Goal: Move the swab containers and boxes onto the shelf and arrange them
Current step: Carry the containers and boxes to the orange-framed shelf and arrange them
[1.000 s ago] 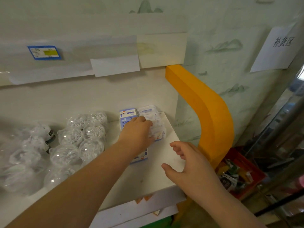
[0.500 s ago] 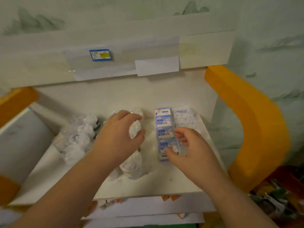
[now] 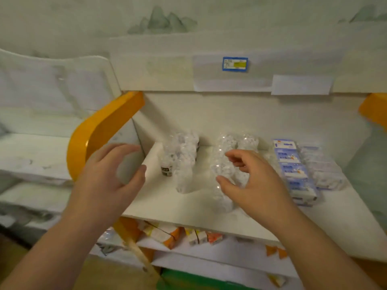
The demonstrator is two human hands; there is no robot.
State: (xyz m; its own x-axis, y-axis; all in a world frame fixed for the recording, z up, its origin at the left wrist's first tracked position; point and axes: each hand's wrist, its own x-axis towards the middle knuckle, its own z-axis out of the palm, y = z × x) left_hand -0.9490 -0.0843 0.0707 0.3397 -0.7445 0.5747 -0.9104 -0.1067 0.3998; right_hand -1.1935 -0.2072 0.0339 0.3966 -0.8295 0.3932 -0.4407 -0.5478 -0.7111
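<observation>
On the white shelf (image 3: pixel 167 204) lie two rows of clear round swab containers: a left row (image 3: pixel 182 162) and a middle row (image 3: pixel 224 166). To their right sits a row of blue-and-white swab boxes (image 3: pixel 293 170), then a row of clear packs (image 3: pixel 320 168). My right hand (image 3: pixel 251 183) hovers over the middle row, fingers curled and apart, its fingers at the containers; contact is unclear. Off the shelf's left end, my left hand (image 3: pixel 109 176) is open and empty.
An orange curved divider (image 3: pixel 98 130) bounds the shelf's left end; another orange piece (image 3: pixel 374 109) shows at the right. A blue price tag (image 3: pixel 235 64) hangs on the rail above. Orange-and-white packets (image 3: pixel 167 235) lie on the lower shelf.
The view has swung to the right end of the shelf's left side. My left hand has come off the containers and moved left; my right hand has moved from the boxes to the middle container row.
</observation>
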